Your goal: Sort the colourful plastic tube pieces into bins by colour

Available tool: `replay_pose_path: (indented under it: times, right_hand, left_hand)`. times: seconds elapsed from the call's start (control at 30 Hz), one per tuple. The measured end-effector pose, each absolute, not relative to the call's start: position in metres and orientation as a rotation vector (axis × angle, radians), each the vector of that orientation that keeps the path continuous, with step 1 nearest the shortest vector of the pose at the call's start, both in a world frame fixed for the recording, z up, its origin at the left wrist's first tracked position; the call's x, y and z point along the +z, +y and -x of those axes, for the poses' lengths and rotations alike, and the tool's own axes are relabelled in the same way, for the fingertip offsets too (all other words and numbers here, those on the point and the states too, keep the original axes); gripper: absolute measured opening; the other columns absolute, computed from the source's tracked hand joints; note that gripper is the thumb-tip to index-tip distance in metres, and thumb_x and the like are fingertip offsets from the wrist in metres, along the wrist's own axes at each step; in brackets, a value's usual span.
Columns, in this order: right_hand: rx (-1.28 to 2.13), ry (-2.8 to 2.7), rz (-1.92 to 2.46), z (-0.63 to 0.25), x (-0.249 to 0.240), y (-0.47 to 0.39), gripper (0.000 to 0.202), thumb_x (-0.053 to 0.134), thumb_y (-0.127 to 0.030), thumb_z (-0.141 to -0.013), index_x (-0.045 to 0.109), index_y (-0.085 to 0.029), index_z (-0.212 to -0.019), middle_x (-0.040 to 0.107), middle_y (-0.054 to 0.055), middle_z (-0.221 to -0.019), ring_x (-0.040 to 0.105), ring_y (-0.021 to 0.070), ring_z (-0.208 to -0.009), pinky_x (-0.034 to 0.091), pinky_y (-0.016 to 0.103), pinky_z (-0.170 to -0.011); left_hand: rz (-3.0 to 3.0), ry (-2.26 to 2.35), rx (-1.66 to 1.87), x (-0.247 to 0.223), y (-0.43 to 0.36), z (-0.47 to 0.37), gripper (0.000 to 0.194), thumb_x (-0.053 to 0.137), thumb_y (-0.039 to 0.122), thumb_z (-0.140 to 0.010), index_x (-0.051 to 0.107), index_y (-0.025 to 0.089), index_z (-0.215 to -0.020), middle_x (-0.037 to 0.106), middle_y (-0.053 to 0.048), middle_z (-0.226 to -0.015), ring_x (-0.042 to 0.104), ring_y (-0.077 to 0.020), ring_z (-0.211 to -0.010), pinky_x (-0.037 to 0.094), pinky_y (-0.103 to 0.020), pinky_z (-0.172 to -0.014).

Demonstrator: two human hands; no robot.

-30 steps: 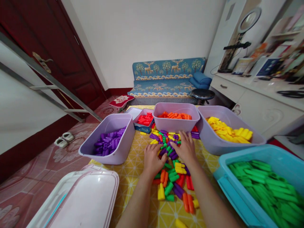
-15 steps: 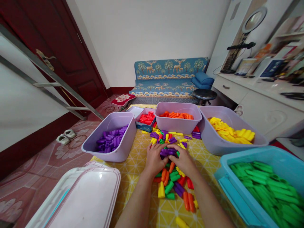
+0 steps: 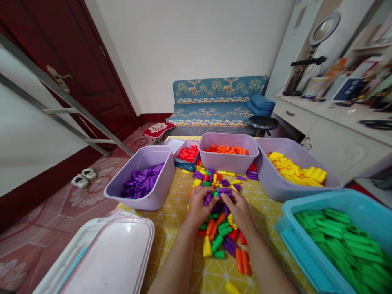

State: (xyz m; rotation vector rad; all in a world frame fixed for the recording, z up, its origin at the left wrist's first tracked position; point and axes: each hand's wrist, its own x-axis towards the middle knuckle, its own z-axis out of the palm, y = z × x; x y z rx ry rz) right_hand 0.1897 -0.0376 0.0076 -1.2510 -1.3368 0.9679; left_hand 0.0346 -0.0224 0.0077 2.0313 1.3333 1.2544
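Observation:
Both hands work over a mixed pile of plastic tube pieces (image 3: 217, 241) in purple, green, orange, red and yellow on the table. My left hand (image 3: 199, 206) is closed around a purple piece (image 3: 208, 199), its thumb pointing right. My right hand (image 3: 240, 209) pinches another purple piece (image 3: 224, 190) between thumb and fingers. Between the two hands more purple and green pieces lie on the pile. Fingers partly hide what each hand grips.
Around the pile stand a lilac bin of purple pieces (image 3: 165, 179), a small box of red pieces (image 3: 185, 165), a bin of orange pieces (image 3: 228, 161), a bin of yellow pieces (image 3: 272, 188) and a turquoise bin of green pieces (image 3: 294, 222). Stacked lids (image 3: 110, 253) lie front left.
My hands have moved slightly apart. The purple pieces that were bunched between them are now split, one at each hand. The view has shifted a little.

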Motion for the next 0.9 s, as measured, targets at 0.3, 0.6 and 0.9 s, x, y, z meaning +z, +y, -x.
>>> replay_pose_path:
  times: [0.3,0.6,0.9]
  right_hand:
    - [0.867,-1.477,1.307,-0.191,0.004,-0.038,0.034,0.051,-0.048,-0.085,0.066,-0.019,-0.093,0.071,0.005,-0.086,0.064,0.0222,-0.084,0.048,0.031,-0.076]
    - [0.85,-1.529,1.276,-0.189,0.005,-0.038,0.03,0.05,-0.045,-0.086,0.067,-0.02,-0.091,0.071,0.004,-0.088,0.064,0.0214,-0.085,0.047,0.03,-0.077]
    - [0.812,-1.52,1.308,-0.187,0.006,-0.037,0.026,0.055,-0.043,-0.082,0.069,-0.021,-0.085,0.072,0.004,-0.089,0.064,0.0225,-0.089,0.047,0.035,-0.084]
  left_hand:
    - [-2.105,1.219,1.218,0.017,-0.028,-0.038,0.044,0.07,0.035,-0.075,0.06,0.026,-0.118,0.066,-0.007,-0.105,0.057,-0.0242,-0.1,0.042,-0.04,-0.092]
    - [-1.887,1.291,1.396,0.014,-0.026,-0.036,0.03,0.069,0.031,-0.076,0.065,0.022,-0.104,0.068,-0.006,-0.1,0.06,-0.0219,-0.096,0.045,-0.037,-0.089]
    - [-0.658,0.877,2.037,0.078,-0.029,0.0,0.03,0.064,0.045,-0.079,0.063,0.02,-0.095,0.061,0.004,-0.071,0.059,-0.0071,-0.066,0.048,-0.021,-0.073]
